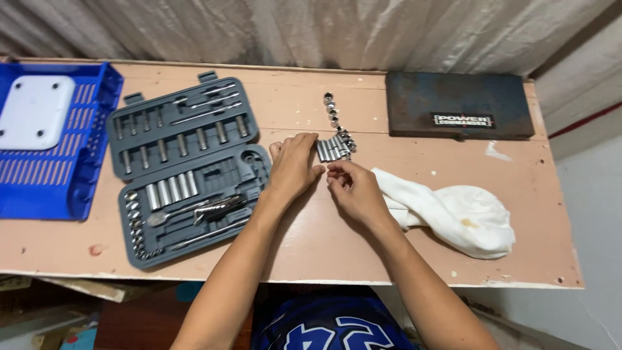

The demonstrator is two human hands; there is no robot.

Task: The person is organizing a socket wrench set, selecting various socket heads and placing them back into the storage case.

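Note:
My left hand (293, 165) rests palm down on the pink wooden table (324, 246), its fingertips touching a row of loose metal sockets (334, 148). My right hand (353, 188) sits just beside it with fingertips pinched together near the left thumb; whether a small piece is between them I cannot tell. A short line of smaller sockets (332, 109) runs away from the row toward the back. An open grey socket set case (184, 165) with sockets and a ratchet lies to the left of my left hand.
A white cloth (453, 214) lies crumpled right of my right hand. A closed dark metal tool box (459, 105) stands at the back right. A blue plastic tray (58, 162) holding a white square plate (35, 110) sits at the far left. A curtain hangs behind.

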